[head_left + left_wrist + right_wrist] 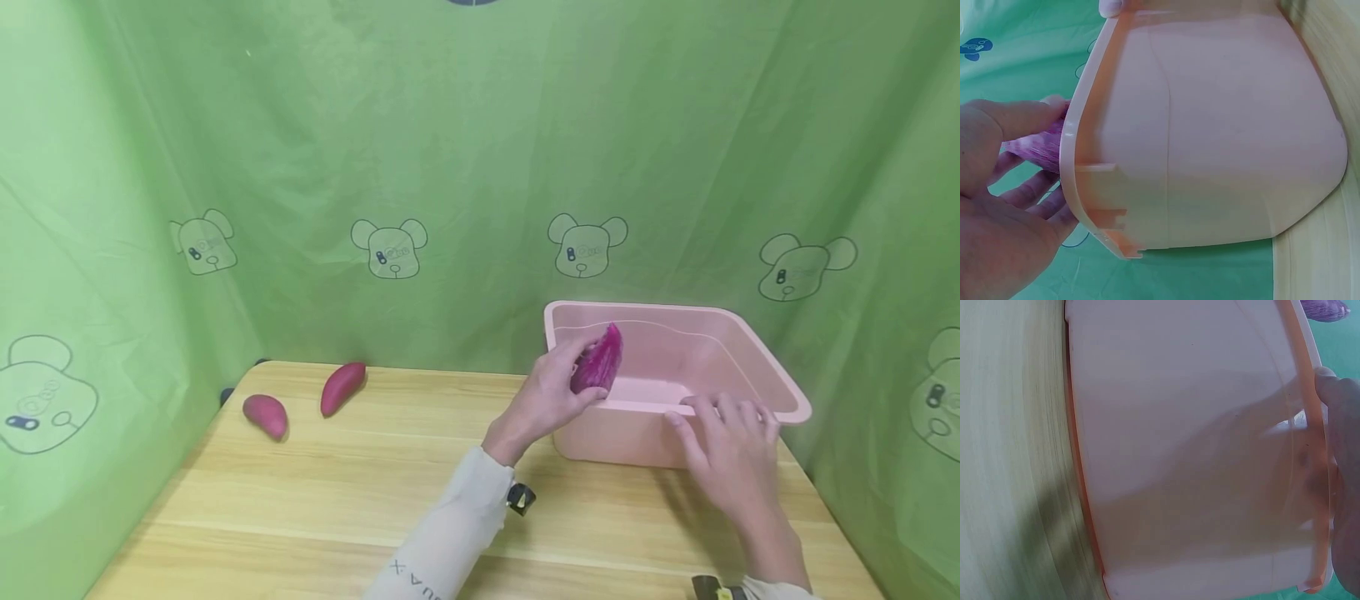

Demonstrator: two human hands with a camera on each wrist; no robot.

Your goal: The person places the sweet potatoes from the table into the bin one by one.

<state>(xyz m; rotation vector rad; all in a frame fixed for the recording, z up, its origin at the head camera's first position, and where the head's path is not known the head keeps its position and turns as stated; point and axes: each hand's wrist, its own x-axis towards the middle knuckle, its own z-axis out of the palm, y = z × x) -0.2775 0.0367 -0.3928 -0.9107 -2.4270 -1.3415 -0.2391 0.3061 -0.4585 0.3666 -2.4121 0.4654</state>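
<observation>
A magenta-purple vegetable with pale streaks and a tapered tip is in my left hand, held between thumb and fingers above the near-left rim of a pink plastic basin. In the left wrist view, the basin's rim hides part of the vegetable. My right hand grips the basin's near rim, with the fingers over the edge and the thumb at the rim. The vegetable's exact kind is unclear. Only part of the basin's inside floor shows.
Two smooth purple sweet potatoes lie apart at the table's far left. The wooden table has the basin at its back right. Green curtains with bear-head prints hang behind and on both sides.
</observation>
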